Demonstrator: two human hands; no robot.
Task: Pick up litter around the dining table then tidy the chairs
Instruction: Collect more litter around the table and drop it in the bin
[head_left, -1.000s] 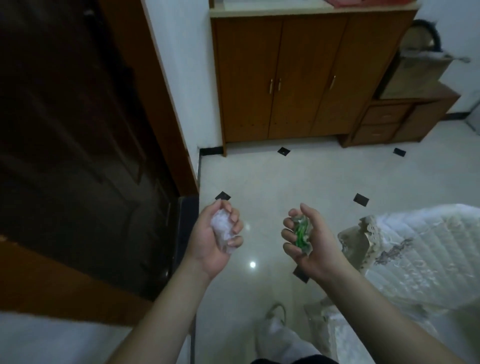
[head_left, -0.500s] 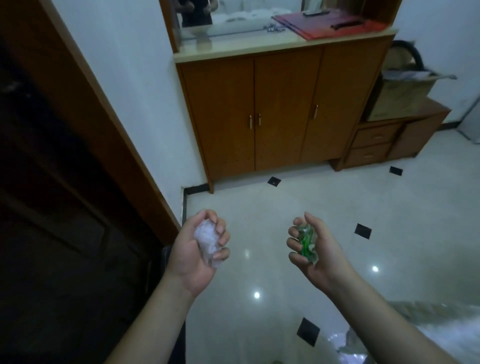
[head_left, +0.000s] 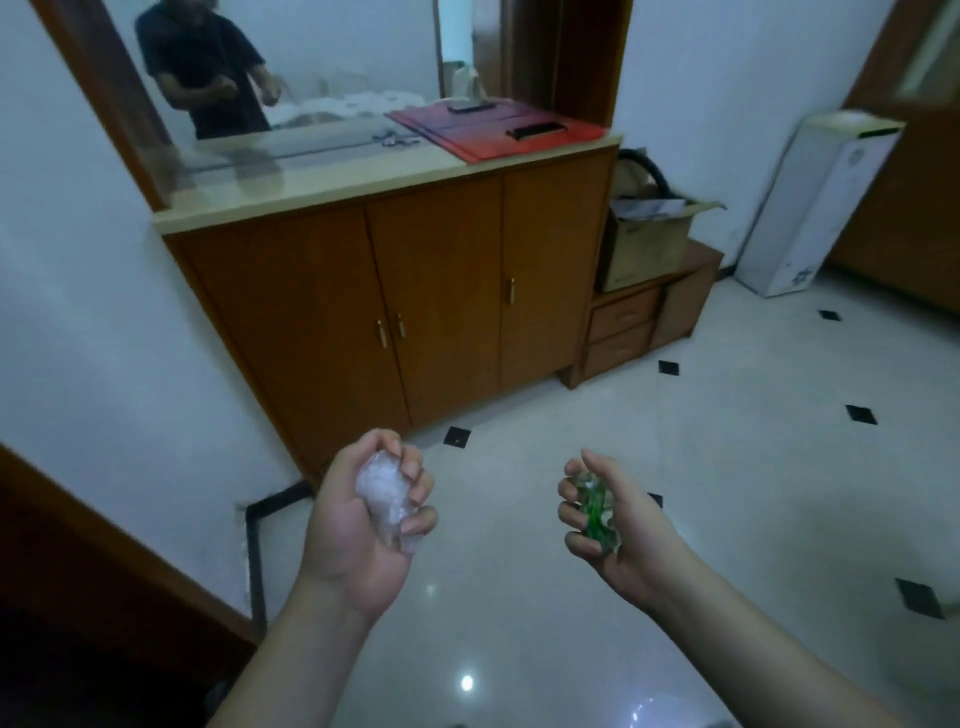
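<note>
My left hand (head_left: 353, 530) is closed around a crumpled ball of clear white plastic wrap (head_left: 382, 491), held at waist height over the pale tiled floor. To its right, my right hand (head_left: 618, 535) grips a scrunched green and white wrapper (head_left: 595, 506). Both hands are palm-in, a short gap between them. No dining table or chair shows in this view.
A wooden three-door sideboard (head_left: 415, 312) stands ahead against the wall, with a mirror above it reflecting a person and a red folder (head_left: 493, 127) on top. A low drawer unit (head_left: 628, 332) carries a cardboard box (head_left: 649, 244). A tall white box (head_left: 815, 202) leans at right. A dark doorway lies at left.
The view has lifted and swung right: the white cloth-covered furniture at lower right left the frame, and the mirror and tall white box came in. Both hands keep their litter.
</note>
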